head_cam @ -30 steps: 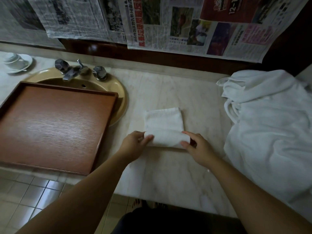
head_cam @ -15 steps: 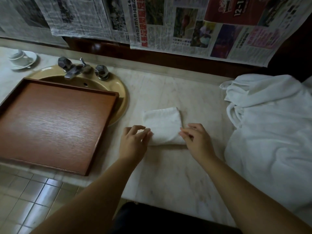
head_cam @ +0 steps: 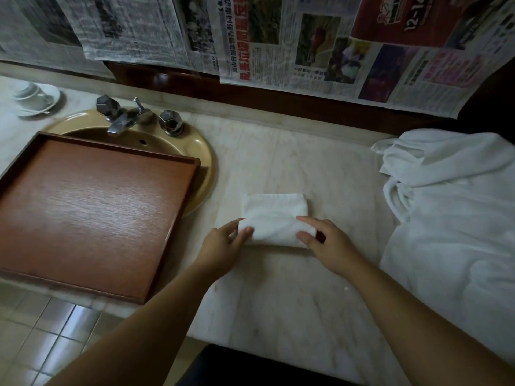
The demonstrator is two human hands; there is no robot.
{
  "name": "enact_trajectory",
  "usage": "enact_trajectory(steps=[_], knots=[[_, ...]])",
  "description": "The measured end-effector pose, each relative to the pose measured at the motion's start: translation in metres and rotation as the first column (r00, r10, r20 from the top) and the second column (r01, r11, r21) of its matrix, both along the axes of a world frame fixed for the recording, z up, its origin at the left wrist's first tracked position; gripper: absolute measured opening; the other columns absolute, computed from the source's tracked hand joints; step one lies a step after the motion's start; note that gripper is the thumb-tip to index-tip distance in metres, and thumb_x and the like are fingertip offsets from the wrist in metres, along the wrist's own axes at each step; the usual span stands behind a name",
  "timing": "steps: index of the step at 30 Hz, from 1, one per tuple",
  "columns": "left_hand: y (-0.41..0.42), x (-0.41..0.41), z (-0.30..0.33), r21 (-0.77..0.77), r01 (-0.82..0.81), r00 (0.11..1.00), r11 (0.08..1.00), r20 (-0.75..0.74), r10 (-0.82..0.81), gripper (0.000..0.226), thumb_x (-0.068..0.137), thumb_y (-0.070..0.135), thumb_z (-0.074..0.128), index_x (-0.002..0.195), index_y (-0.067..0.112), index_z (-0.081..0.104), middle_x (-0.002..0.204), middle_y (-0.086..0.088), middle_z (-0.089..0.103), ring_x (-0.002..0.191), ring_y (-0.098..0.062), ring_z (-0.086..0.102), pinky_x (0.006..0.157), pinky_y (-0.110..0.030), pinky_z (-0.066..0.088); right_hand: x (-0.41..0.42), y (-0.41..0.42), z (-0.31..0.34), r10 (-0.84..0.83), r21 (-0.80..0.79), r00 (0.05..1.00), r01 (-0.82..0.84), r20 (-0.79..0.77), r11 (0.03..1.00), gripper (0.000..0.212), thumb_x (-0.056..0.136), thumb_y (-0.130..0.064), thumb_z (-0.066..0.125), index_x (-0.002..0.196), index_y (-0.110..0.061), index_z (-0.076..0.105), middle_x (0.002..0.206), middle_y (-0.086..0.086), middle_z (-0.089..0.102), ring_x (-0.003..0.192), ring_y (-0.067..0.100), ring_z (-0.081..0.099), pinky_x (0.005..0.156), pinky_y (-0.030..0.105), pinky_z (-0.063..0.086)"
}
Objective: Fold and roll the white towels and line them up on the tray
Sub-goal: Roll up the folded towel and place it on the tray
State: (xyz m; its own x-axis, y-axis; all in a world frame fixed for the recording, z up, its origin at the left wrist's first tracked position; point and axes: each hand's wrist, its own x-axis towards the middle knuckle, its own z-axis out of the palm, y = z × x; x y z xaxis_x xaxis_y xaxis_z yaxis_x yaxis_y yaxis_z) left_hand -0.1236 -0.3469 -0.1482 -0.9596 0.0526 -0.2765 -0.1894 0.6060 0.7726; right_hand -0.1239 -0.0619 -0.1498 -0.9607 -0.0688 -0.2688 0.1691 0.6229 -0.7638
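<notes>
A small white towel (head_cam: 274,218) lies partly rolled on the marble counter (head_cam: 278,288), the thick roll at its near edge and a flat strip still spread beyond it. My left hand (head_cam: 223,246) grips the roll's left end, thumb on top. My right hand (head_cam: 326,243) grips the right end the same way. A brown wooden tray (head_cam: 92,207) with nothing on it sits to the left, partly over the sink. A heap of white towels (head_cam: 457,213) lies at the right.
A tan sink (head_cam: 200,151) with a chrome tap (head_cam: 125,118) lies behind the tray. A cup on a saucer (head_cam: 33,96) stands far left. Newspaper sheets (head_cam: 306,43) hang on the back wall. The counter's front edge drops to tiled floor (head_cam: 50,335).
Both hands have rolled the towel's near edge further away from me, so the roll is thicker and the flat part shorter. The camera has shifted slightly.
</notes>
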Motion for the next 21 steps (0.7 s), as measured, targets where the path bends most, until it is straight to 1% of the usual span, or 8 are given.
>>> enact_trajectory(steps=[2,5,7,9,11,14,18,21], knots=[[0.004,-0.006,0.003,0.012,-0.044,0.999,0.999,0.03,0.043,0.041,0.102,0.061,0.052,0.118,0.029,0.073,0.103,0.011,0.073,0.099,-0.013,0.066,0.077,-0.027,0.046,-0.012,-0.005,0.003,-0.064,-0.065,0.995,0.069,0.08,0.995,0.035,0.097,-0.053,0.064,0.131,-0.045,0.065,0.12,-0.009,0.062,0.108,0.011,0.059,0.09,0.025,0.044],[0.013,-0.021,0.013,-0.075,-0.094,0.994,0.993,0.047,0.097,0.043,0.103,0.058,0.051,0.086,0.021,0.067,0.078,0.005,0.064,0.081,-0.021,0.062,0.065,-0.03,0.041,-0.031,-0.017,0.007,-0.201,-0.18,0.968,0.226,0.149,0.957,0.025,0.096,-0.05,0.067,0.118,-0.039,0.07,0.12,-0.002,0.065,0.102,0.015,0.062,0.079,0.028,0.049],[0.018,-0.032,0.015,-0.05,-0.181,0.977,0.982,0.108,0.186,0.039,0.101,0.056,0.057,0.107,0.019,0.07,0.096,0.001,0.069,0.091,-0.021,0.064,0.076,-0.033,0.05,-0.044,-0.022,0.007,-0.292,-0.21,0.941,0.324,0.171,0.922,0.026,0.092,-0.05,0.073,0.112,-0.034,0.066,0.119,-0.002,0.064,0.095,0.018,0.064,0.072,0.028,0.048],[0.019,-0.039,0.018,0.012,-0.25,0.963,0.968,0.109,0.247,0.034,0.097,0.052,0.064,0.125,0.032,0.063,0.109,0.004,0.067,0.099,-0.018,0.064,0.086,-0.036,0.055,-0.051,-0.022,0.01,-0.341,-0.142,0.932,0.357,0.121,0.923,0.03,0.086,-0.047,0.08,0.105,-0.032,0.063,0.105,-0.002,0.065,0.083,0.019,0.063,0.065,0.027,0.048],[0.019,-0.038,0.016,-0.143,-0.16,0.983,0.977,-0.111,0.145,0.02,0.098,0.044,0.067,0.116,0.037,0.069,0.111,0.003,0.064,0.101,-0.019,0.058,0.089,-0.036,0.052,-0.051,-0.022,0.011,-0.332,-0.011,0.942,0.332,-0.045,0.943,0.022,0.084,-0.042,0.083,0.096,-0.029,0.071,0.101,0.003,0.066,0.082,0.019,0.063,0.066,0.024,0.046],[0.018,-0.027,0.006,-0.41,-0.031,0.898,0.911,-0.412,-0.155,0.019,0.102,0.034,0.063,0.106,0.025,0.079,0.112,0.003,0.067,0.098,-0.028,0.054,0.083,-0.041,0.051,-0.027,-0.024,0.008,-0.221,0.085,0.933,0.254,-0.286,0.963,0.026,0.088,-0.038,0.081,0.105,-0.018,0.081,0.119,-0.001,0.06,0.087,0.01,0.061,0.083,0.023,0.048],[-0.002,-0.004,-0.001,-0.473,0.184,0.823,0.862,-0.406,-0.398,0.051,0.096,0.061,0.057,0.132,0.027,0.069,0.129,0.006,0.065,0.109,-0.024,0.055,0.087,-0.04,0.05,0.023,-0.016,-0.009,-0.014,0.119,0.931,0.061,-0.365,0.991,0.071,0.077,-0.046,0.086,0.134,-0.008,0.068,0.134,0.0,0.056,0.116,0.008,0.059,0.101,0.024,0.048],[-0.023,0.019,-0.01,-0.497,0.302,0.773,0.814,-0.373,-0.514,0.066,0.093,0.069,0.053,0.146,0.03,0.056,0.139,0.006,0.057,0.111,-0.02,0.054,0.09,-0.041,0.052,0.052,-0.006,-0.015,0.091,0.153,0.925,-0.035,-0.37,0.988,0.076,0.076,-0.042,0.086,0.14,-0.009,0.062,0.133,-0.002,0.053,0.122,0.011,0.057,0.105,0.028,0.047]])
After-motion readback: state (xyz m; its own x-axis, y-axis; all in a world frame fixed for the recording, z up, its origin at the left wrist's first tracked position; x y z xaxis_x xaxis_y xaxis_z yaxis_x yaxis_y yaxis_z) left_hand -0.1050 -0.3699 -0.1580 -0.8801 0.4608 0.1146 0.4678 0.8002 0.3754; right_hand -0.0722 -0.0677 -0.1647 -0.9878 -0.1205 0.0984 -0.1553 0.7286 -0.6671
